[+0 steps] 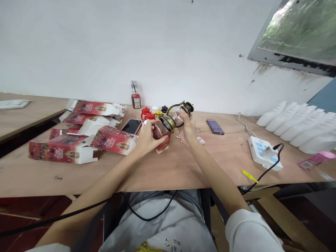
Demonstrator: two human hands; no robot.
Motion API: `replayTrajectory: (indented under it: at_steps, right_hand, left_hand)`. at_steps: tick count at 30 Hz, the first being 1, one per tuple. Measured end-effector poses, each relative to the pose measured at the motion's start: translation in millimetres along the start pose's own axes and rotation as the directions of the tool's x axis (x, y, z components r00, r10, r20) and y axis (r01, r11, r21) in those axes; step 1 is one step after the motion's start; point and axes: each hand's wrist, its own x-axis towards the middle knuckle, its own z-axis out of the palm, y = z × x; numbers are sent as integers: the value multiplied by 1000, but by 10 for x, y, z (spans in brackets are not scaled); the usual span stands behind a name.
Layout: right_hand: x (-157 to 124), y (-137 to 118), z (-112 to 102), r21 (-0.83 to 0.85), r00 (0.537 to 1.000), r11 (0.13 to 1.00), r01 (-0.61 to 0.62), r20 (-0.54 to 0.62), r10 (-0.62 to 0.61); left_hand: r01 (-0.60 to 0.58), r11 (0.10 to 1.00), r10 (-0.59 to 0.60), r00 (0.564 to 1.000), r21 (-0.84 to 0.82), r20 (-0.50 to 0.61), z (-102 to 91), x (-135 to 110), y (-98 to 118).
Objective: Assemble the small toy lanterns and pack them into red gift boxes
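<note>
My right hand (188, 128) is closed around the upper part of a small lantern (170, 121) with a clear globe and a black and gold frame. It is tilted, with its base toward the left, over the top of a red printed box (163, 144). My left hand (149, 139) grips this box, thumb on the near side. Whether the lantern's base touches the box is not clear. Behind my left hand stand several small lanterns (147, 113) in red, gold, black and white. Small pale round pieces (180, 139) lie near my right hand.
Several red printed boxes (112, 140) lie at the left beside a phone (131, 126). A bottle (135, 99) stands by the wall. To the right are a purple phone-like item (215, 127), a white power strip (262, 151) with a black cable, and white bottle-shaped pieces (301, 122).
</note>
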Motion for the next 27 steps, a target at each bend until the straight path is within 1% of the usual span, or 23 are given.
replayTrajectory:
  at_steps: [2, 4, 6, 9, 11, 13, 15, 18, 20, 22, 24, 27]
  right_hand:
    - [11, 47, -24, -32, 995, 999, 32, -89, -35]
    - [13, 70, -41, -63, 988, 997, 53, -144, -62]
    - [7, 74, -53, -83, 984, 994, 70, -159, -82]
    - [-13, 71, -61, -90, 978, 991, 97, -174, -112]
    - [-36, 69, -58, -116, 965, 983, 145, -203, -166]
    - [-68, 65, -42, -173, 944, 961, 215, -214, -249]
    - [-104, 57, -11, -231, 929, 930, 285, -174, -328]
    - [-143, 53, 56, -324, 906, 865, 384, -47, -420]
    - [-148, 73, 95, -398, 888, 807, 436, 43, -459]
    - [-139, 119, 111, -455, 876, 761, 463, 101, -472]
    - [-132, 187, 89, -483, 874, 744, 462, 108, -473]
    - [-152, 291, -4, -531, 861, 714, 456, 60, -505]
  left_hand:
    - [6, 999, -7, 999, -42, -33, 50, -40, 1]
    - [1, 996, -7, 998, -88, -67, 91, -66, -8]
    - [-13, 992, 2, 996, -125, -92, 115, -76, -21]
    - [-41, 987, 25, 995, -158, -101, 117, -66, -31]
    - [-39, 985, 23, 995, -170, -93, 108, -55, -28]
    - [-23, 987, 11, 997, -158, -73, 99, -49, -18]
    - [-7, 992, 1, 999, -125, -49, 96, -50, 1]
    - [-22, 994, 18, 999, -111, -37, 100, -61, 37]
    - [-51, 990, 47, 998, -130, -35, 108, -71, 55]
    - [-64, 987, 60, 998, -149, -31, 117, -77, 62]
    - [-59, 982, 55, 998, -177, -30, 124, -75, 62]
    - [-48, 974, 42, 999, -221, -31, 122, -61, 66]
